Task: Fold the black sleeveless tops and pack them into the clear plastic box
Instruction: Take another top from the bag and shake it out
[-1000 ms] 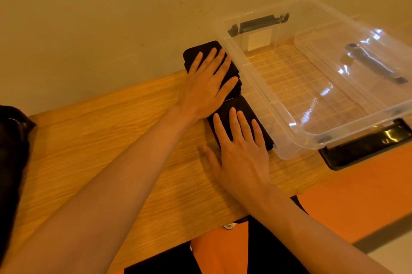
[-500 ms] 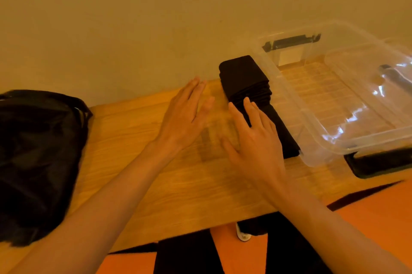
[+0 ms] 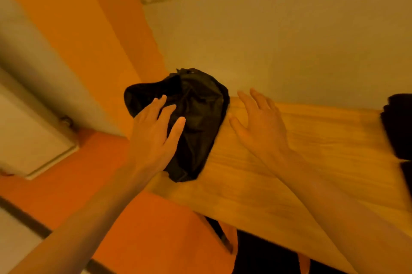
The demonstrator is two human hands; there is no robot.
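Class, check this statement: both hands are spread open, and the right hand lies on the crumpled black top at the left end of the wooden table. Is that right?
Not quite. In the head view it is the left hand that lies on the crumpled black top. The right hand is spread open over the bare wooden table beside it. The rest stands: both hands are open, and the top lies at the table's left end.

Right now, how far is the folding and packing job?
Done: one folded black top lies at the table's right edge, not visibly boxed; the box is out of view. In hand: the left hand reaches onto the crumpled black pile, right hand open beside it. Left: folding that pile and packing.
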